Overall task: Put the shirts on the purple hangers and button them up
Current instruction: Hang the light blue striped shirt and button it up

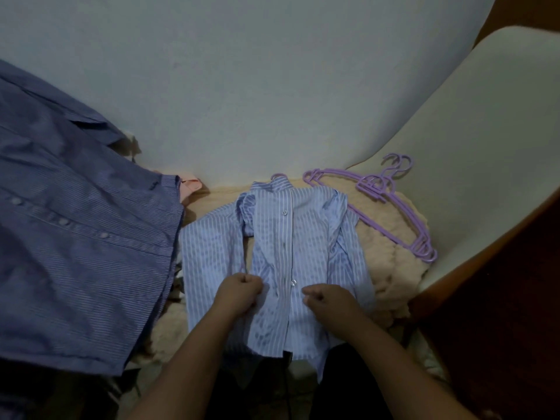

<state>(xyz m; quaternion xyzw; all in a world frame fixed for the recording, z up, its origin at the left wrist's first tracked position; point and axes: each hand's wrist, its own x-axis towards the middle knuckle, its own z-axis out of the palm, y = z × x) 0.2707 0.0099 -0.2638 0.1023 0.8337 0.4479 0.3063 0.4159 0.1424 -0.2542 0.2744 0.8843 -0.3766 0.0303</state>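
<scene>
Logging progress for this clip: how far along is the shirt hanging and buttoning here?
Done: the light striped shirt is on a hanger, hook showing above the collar, upper buttons apparently closed. In hand: the left hand and right hand pinch its front edges near a lower button. Left: its open hem, the dark blue shirt, hanger not visible, and spare purple hangers.

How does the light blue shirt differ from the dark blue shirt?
The light blue shirt is paler with broad white stripes; the dark blue shirt is deeper blue with fine stripes. The light one lies in the middle between both hands, a purple hook at its collar; the dark one lies left, untouched. Both are striped and buttoned.
</scene>
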